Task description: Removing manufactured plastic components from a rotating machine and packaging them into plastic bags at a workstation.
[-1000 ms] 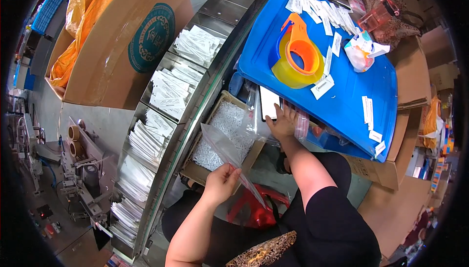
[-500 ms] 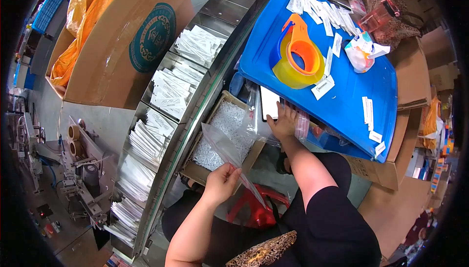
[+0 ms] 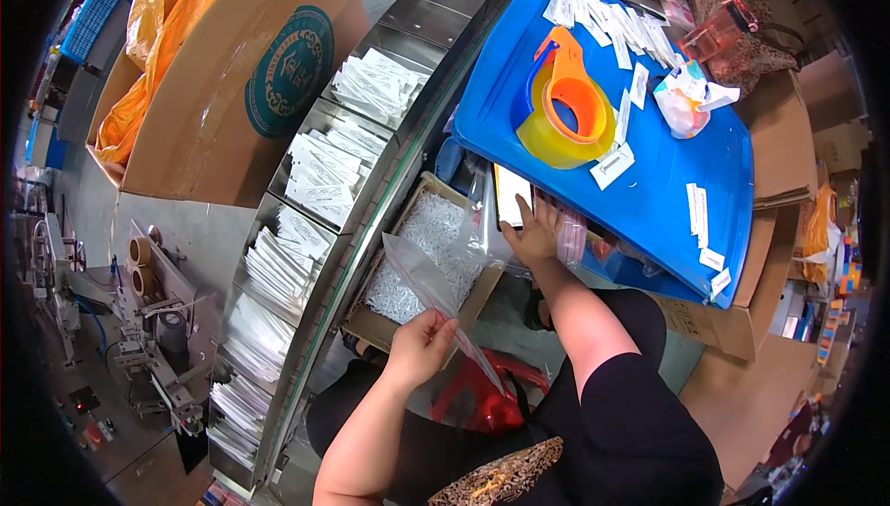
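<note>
My left hand [image 3: 423, 347] pinches the edge of a clear plastic zip bag [image 3: 422, 270], which hangs slanted over a tan crate [image 3: 489, 285] full of small white pieces [image 3: 408, 288]. Farther up and to the right, my right hand [image 3: 535, 235] is spread with its fingers apart. Its thumb side rests against a phone [image 3: 510, 191] with a bright white screen, lying partly under the edge of a blue plastic lid [image 3: 681, 219]. Clear plastic bags [image 3: 572, 237] lie beneath and beside that hand.
A metal conveyor [image 3: 436, 10] on the left carries white packets [image 3: 320, 168] in compartments. On the blue lid are a yellow-and-orange tape dispenser [image 3: 567, 107], loose white strips [image 3: 612, 165] and a tissue pack [image 3: 684, 103]. A large carton [image 3: 204, 135] with orange lining stands beyond the conveyor.
My right hand has shifted slightly to the left and nearer over the phone's edge. The left hand holds the bag in the same place. A packet sticking out at the conveyor's near end has shifted.
</note>
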